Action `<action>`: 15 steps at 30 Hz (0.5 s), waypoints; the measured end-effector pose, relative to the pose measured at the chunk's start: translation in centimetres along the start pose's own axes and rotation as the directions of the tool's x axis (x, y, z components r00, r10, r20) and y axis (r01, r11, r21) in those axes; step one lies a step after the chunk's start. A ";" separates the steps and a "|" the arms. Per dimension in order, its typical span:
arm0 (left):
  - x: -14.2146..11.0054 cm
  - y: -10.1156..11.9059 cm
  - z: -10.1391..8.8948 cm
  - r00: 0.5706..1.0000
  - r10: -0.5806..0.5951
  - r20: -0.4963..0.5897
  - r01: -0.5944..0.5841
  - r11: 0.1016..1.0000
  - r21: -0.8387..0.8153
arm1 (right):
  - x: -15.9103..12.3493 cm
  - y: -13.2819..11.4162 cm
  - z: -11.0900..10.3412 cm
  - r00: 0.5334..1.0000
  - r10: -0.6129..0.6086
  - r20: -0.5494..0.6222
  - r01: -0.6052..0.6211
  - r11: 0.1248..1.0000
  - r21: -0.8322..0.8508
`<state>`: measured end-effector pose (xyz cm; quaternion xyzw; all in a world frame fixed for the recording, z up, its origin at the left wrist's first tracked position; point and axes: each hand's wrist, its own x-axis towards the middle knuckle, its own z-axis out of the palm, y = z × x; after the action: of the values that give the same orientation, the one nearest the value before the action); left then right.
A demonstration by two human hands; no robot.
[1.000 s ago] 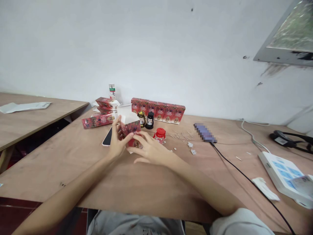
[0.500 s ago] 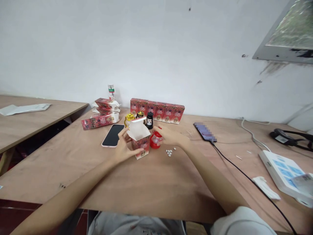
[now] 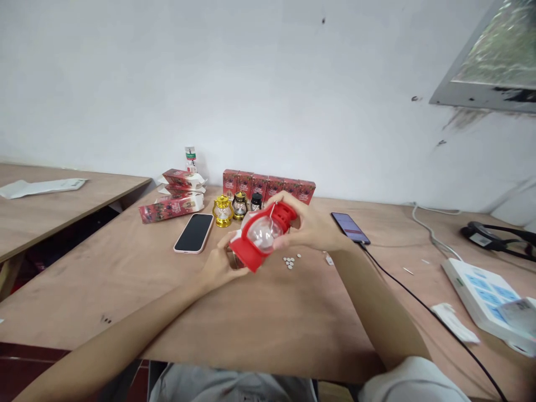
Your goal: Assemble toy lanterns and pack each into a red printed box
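Observation:
My right hand (image 3: pixel 312 223) grips a small red lantern (image 3: pixel 251 254) by its top. The lantern is tilted, its base pointing down and left and its clear globe facing me. My left hand (image 3: pixel 220 265) is curled around the small carton, just behind the lantern's base. Most of that carton is hidden by the lantern; only a bit of white flap (image 3: pixel 235 239) shows. Behind the hands stand a gold lantern (image 3: pixel 223 212), a bronze-and-black lantern (image 3: pixel 240 206) and a black lantern (image 3: pixel 256 202), partly covered.
A row of red cartons (image 3: pixel 243 183) stands by the wall. Opened cartons (image 3: pixel 171 209) lie at the left, near a phone (image 3: pixel 194 233). Several small round discs (image 3: pixel 288 261) lie right of centre. A cabled phone (image 3: pixel 350 228) and a power strip (image 3: pixel 486 296) are further right.
My right hand has lifted the red lantern off the table and tipped it over in front of the carton. My left hand stays on the carton, now largely covered.

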<state>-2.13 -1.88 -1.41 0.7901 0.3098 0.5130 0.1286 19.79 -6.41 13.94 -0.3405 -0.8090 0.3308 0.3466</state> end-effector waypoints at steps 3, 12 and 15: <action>0.1 0.9 -0.3 0.998 -0.033 0.057 0.030 0.998 0.060 | 0.4 0.3 0.5 0.988 0.078 -0.134 -0.087 0.994 -0.059; -0.2 1.2 -0.2 0.998 0.004 0.061 -0.016 0.979 0.202 | 0.2 0.7 1.5 0.918 0.032 -0.396 -0.185 0.916 -0.355; -0.2 1.1 0.0 0.999 0.005 0.050 -0.014 0.983 0.182 | 0.4 0.5 2.7 0.956 -0.019 -0.293 -0.132 0.864 -0.485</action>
<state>-1.82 -2.90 -0.95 0.8124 0.3483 0.4637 0.0610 17.59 -6.66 12.21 -0.4869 -0.7972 0.0672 0.3506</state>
